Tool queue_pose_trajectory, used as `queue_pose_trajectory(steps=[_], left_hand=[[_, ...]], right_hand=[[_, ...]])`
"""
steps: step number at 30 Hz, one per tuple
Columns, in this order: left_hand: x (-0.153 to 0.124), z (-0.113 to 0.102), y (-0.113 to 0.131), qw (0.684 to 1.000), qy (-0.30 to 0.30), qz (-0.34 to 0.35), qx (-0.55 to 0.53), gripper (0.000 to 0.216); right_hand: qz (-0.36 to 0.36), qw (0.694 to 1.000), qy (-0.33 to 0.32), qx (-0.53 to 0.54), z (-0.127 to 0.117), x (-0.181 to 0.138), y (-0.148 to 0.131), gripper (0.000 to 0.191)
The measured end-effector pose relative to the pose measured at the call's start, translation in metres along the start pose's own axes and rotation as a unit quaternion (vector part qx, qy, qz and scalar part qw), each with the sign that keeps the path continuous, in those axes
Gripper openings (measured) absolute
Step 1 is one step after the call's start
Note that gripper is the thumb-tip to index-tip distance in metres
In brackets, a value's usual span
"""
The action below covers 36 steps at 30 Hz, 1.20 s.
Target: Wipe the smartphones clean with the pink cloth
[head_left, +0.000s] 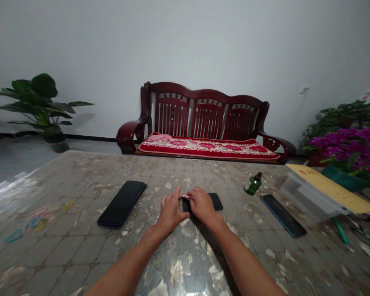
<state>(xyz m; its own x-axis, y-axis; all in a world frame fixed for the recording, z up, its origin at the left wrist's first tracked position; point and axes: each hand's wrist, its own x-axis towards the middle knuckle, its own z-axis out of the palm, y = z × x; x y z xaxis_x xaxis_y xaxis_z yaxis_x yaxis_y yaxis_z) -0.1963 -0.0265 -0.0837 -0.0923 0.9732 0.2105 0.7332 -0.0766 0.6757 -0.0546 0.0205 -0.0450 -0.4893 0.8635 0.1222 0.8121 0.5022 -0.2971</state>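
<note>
A dark smartphone [216, 201] lies flat on the table, partly covered by both hands. My left hand [170, 210] is at its left end, thumb along the near edge and index finger by the far corner, seemingly gripping it. Closed over the middle of the phone, my right hand [201, 204] pinches a small crumpled pink piece [187, 196]. Most of that piece is hidden under the fingers, so I cannot tell whether it is cloth or something else.
Left lies a larger black phone [122, 203], with colored rubber bands [33, 222] beyond. Right are a green spray bottle [253, 184], another phone [283, 215] and a clear plastic box [311, 197] under a yellow sheet [329, 187]. A wooden bench [203, 107] stands behind the table.
</note>
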Motion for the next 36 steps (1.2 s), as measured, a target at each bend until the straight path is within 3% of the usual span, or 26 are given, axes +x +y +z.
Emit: queue_pose_trajectory(steps=[8, 14, 18, 23, 28, 33, 36], left_hand=[[-0.001, 0.0, -0.002, 1.0, 0.003, 0.006, 0.005, 0.098], [-0.001, 0.0, -0.004, 1.0, 0.001, 0.012, 0.014, 0.095], [0.0, 0.002, -0.008, 1.0, -0.002, 0.01, 0.024, 0.094], [0.0, 0.003, -0.01, 0.999, -0.008, 0.014, 0.03, 0.089], [-0.002, 0.0, -0.007, 0.999, -0.015, 0.026, 0.045, 0.073], [-0.004, -0.002, -0.008, 0.995, -0.038, 0.074, 0.063, 0.053], [-0.002, -0.002, -0.013, 0.992, -0.048, 0.098, 0.06, 0.048]], right_hand=[[-0.087, 0.994, -0.065, 0.027, -0.012, -0.015, 0.008, 0.029], [-0.073, 0.997, -0.02, 0.026, -0.01, -0.02, 0.009, 0.029], [-0.097, 0.994, -0.046, 0.034, -0.016, -0.025, 0.013, 0.029], [-0.047, 0.998, -0.025, 0.013, -0.019, -0.033, 0.015, 0.029], [-0.053, 0.998, -0.008, 0.044, -0.013, -0.041, 0.018, 0.028], [0.051, 0.997, 0.062, 0.018, -0.014, -0.036, 0.051, 0.024], [0.072, 0.989, 0.122, 0.033, -0.008, -0.028, 0.076, 0.021]])
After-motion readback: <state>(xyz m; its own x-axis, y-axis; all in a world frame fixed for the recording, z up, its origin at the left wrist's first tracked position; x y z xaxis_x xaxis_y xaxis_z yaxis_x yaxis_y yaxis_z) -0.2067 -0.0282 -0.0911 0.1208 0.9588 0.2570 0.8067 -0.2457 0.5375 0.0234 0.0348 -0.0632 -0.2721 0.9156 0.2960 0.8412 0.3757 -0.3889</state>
